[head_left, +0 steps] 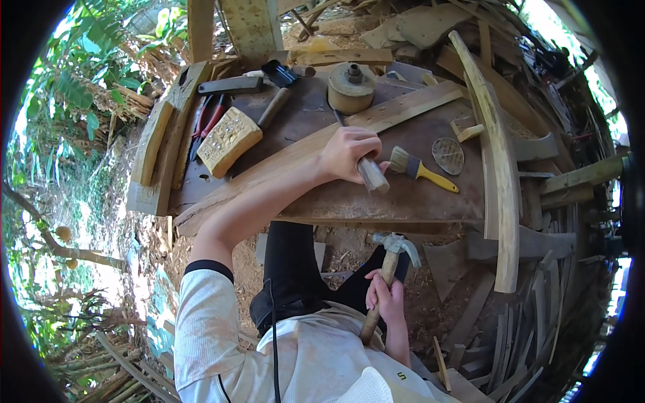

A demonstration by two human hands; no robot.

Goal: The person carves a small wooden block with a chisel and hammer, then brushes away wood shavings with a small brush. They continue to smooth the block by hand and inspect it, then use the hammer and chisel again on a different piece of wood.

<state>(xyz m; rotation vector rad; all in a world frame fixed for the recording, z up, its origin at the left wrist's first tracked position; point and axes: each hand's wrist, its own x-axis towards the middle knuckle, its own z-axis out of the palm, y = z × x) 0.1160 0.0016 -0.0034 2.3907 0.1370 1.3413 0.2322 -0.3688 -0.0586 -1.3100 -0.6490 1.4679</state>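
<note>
My left hand (351, 156) is closed around the wooden handle of a chisel (373, 177). Its thin metal shaft points away from me, toward a round wooden block (351, 88) with a metal nut on top. Beneath this hand a long plank (282, 161) lies slantwise across the workbench (416, 201). Held low in front of my body, a claw hammer (396, 247) has its head up, and my right hand (385, 295) grips its wooden handle. A paintbrush (424, 170) with a yellow handle rests just right of the chisel.
Left on the bench lie a pitted wooden block (230, 142) with a stick-like handle by it, red-handled pliers (209, 126) and a grey bar (230, 85). An oval mesh piece (448, 156) sits right. A long curved timber (498, 148) overhangs the right side, near stacked scrap wood (537, 309).
</note>
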